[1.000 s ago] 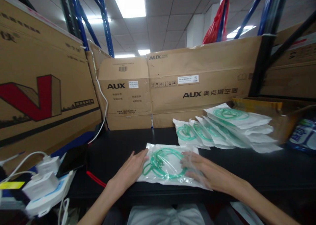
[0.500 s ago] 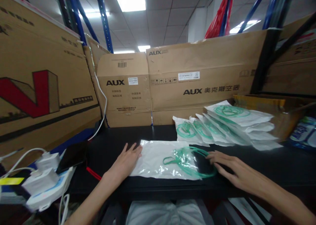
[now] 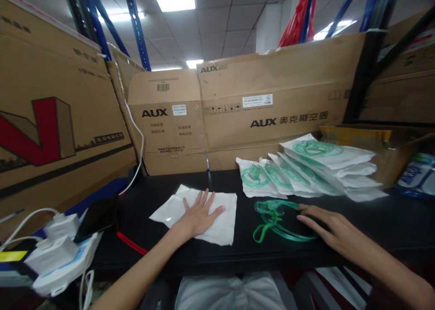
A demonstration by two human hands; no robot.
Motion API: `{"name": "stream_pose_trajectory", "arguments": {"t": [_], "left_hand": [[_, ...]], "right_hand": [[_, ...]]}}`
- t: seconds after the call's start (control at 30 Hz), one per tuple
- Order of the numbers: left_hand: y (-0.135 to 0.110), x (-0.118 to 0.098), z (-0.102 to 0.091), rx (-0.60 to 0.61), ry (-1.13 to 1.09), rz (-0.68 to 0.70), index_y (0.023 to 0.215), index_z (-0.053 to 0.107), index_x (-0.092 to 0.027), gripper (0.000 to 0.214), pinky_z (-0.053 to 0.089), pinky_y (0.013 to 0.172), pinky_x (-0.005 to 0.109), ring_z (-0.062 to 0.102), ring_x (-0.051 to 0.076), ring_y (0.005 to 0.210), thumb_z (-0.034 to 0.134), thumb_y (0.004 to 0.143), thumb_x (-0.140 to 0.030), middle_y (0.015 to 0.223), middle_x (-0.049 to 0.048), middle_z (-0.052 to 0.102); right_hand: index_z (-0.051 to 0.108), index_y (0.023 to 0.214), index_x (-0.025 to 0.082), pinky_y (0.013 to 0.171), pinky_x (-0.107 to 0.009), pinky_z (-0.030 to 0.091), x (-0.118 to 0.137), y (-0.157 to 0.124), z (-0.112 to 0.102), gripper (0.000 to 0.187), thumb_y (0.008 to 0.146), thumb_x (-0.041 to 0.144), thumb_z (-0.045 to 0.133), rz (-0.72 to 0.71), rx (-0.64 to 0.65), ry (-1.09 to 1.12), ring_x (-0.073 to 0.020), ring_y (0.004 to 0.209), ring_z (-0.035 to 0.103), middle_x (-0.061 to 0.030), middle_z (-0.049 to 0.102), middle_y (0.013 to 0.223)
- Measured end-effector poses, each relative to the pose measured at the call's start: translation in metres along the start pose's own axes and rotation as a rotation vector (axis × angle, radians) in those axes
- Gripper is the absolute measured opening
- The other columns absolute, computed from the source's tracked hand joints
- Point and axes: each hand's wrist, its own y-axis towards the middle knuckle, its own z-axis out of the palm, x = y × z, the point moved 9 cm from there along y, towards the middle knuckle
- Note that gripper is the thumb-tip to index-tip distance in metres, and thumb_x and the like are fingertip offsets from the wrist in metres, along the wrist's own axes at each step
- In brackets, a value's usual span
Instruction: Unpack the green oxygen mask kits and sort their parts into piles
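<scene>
My left hand [image 3: 198, 215] lies flat with fingers spread, pressing on a white plastic pouch [image 3: 225, 217] that looks flattened and has its left part skewed. To the right of the pouch, apart from it, a coil of clear green tubing [image 3: 295, 236] rests on the black table. A bright green strap loop [image 3: 261, 234] sticks out at the coil's lower left. The fingers of my right hand [image 3: 326, 224] are closed around the coil's right edge; their undersides are hidden.
A fanned row of white pouches [image 3: 317, 158] with green coils inside lies at the back right. Cardboard boxes [image 3: 272, 106] wall off the rear and left. A power strip [image 3: 66, 264] with chargers and a dark phone [image 3: 97, 218] sit at the left. A blue-labelled container [image 3: 418, 176] stands far right.
The green tubing coil has come out of the pouch and moved right with my right hand. My left hand has slid onto the middle of the pouch, which has shifted left.
</scene>
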Motion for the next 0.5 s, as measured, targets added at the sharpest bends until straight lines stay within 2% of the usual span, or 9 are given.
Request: {"name": "stream_pose_trajectory", "arguments": {"t": [0.1,0.2,0.33,0.4,0.5], "left_hand": [[0.038,0.008,-0.003,-0.019,-0.01,-0.119,0.161,0.022,-0.027,0.095,-0.004,0.111,0.079,0.002,0.042,0.154,0.021,0.085,-0.085,0.168,0.0073,0.004],[0.08,0.006,-0.009,-0.059,-0.023,-0.217,0.159,0.027,-0.024,0.094,0.001,0.113,0.079,0.005,0.044,0.153,0.029,0.087,-0.083,0.169,0.0119,0.012],[0.125,-0.016,-0.01,-0.158,-0.039,-0.27,0.153,0.039,-0.023,0.07,0.016,0.118,0.068,0.024,0.039,0.15,0.053,0.095,-0.059,0.165,0.013,0.026],[0.139,-0.029,-0.01,-0.209,-0.044,-0.262,0.147,0.046,-0.022,0.059,0.028,0.115,0.065,0.036,0.037,0.144,0.059,0.096,-0.048,0.16,0.0129,0.035],[0.151,-0.042,-0.017,-0.279,-0.04,-0.228,0.139,0.053,-0.02,0.049,0.042,0.107,0.059,0.05,0.033,0.132,0.062,0.096,-0.04,0.15,0.0128,0.047]], "right_hand": [[0.076,0.115,0.023,0.107,-0.046,0.051,0.006,-0.001,0.006,0.045,0.099,0.048,0.042,-0.035,0.01,0.001,-0.0304,0.121,0.066,-0.0092,0.073,0.124],[0.075,0.115,0.024,0.108,-0.047,0.05,0.01,-0.004,0.015,0.04,0.1,0.044,0.044,-0.01,0.031,-0.023,-0.0305,0.127,0.061,-0.0085,0.071,0.127],[0.072,0.121,0.027,0.111,-0.049,0.048,0.029,-0.005,0.028,0.037,0.103,0.039,0.042,-0.021,0.077,-0.03,-0.0292,0.135,0.054,-0.0055,0.07,0.13],[0.071,0.123,0.026,0.111,-0.049,0.048,0.043,-0.002,0.031,0.036,0.103,0.038,0.042,-0.024,0.07,-0.024,-0.029,0.136,0.053,-0.0061,0.07,0.13],[0.07,0.123,0.021,0.11,-0.051,0.048,0.068,0.007,0.036,0.037,0.104,0.036,0.042,-0.038,0.065,-0.045,-0.031,0.138,0.051,-0.0099,0.068,0.131]]}}
